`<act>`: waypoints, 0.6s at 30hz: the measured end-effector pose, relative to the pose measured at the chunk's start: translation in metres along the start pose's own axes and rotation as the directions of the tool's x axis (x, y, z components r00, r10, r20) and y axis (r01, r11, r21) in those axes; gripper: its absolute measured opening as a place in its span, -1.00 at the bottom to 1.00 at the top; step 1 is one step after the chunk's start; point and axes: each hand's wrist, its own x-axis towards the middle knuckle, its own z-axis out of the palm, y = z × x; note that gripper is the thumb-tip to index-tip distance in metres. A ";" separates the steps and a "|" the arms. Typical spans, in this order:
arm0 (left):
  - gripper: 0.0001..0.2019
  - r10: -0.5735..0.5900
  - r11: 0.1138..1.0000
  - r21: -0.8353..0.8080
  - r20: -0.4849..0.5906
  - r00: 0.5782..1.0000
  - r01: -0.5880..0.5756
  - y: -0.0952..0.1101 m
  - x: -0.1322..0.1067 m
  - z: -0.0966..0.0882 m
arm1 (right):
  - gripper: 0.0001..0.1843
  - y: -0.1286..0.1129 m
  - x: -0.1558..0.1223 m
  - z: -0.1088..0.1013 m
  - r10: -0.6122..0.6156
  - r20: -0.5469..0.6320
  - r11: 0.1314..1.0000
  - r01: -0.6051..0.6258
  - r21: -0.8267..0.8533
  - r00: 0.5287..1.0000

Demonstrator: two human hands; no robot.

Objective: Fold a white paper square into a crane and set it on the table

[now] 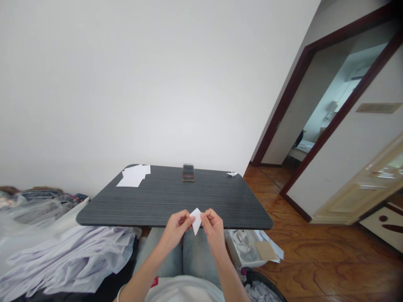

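A small folded white paper (197, 220) is held between both my hands just in front of the near edge of the dark table (163, 201). My left hand (178, 226) pinches its left side, fingers closed. My right hand (213, 224) pinches its right side, fingers curled. The paper is pointed at the bottom and hangs over my knees in jeans.
On the table lie a stack of white sheets (134, 175) at the far left, a phone (188, 172) standing at the far middle, and a small folded paper piece (232, 173) at the far right corner. Piled white sheets (69, 260) lie left; an open doorway (327, 113) is right.
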 end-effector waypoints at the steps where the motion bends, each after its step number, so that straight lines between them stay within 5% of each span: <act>1: -0.71 0.003 1.000 -0.018 -0.016 1.000 -0.003 0.002 0.000 0.001 | -0.70 0.000 0.000 0.001 0.006 0.010 1.000 -0.006 -0.005 1.000; 9: -0.71 0.054 0.998 -0.029 -0.086 0.995 -0.056 0.006 -0.001 -0.001 | -0.74 0.002 0.001 0.002 0.084 0.079 0.996 -0.082 -0.026 0.993; 18: -0.68 0.022 0.999 -0.031 -0.046 0.999 -0.023 -0.002 0.002 0.001 | -0.71 0.004 0.000 0.002 0.054 0.081 0.997 -0.048 -0.067 0.995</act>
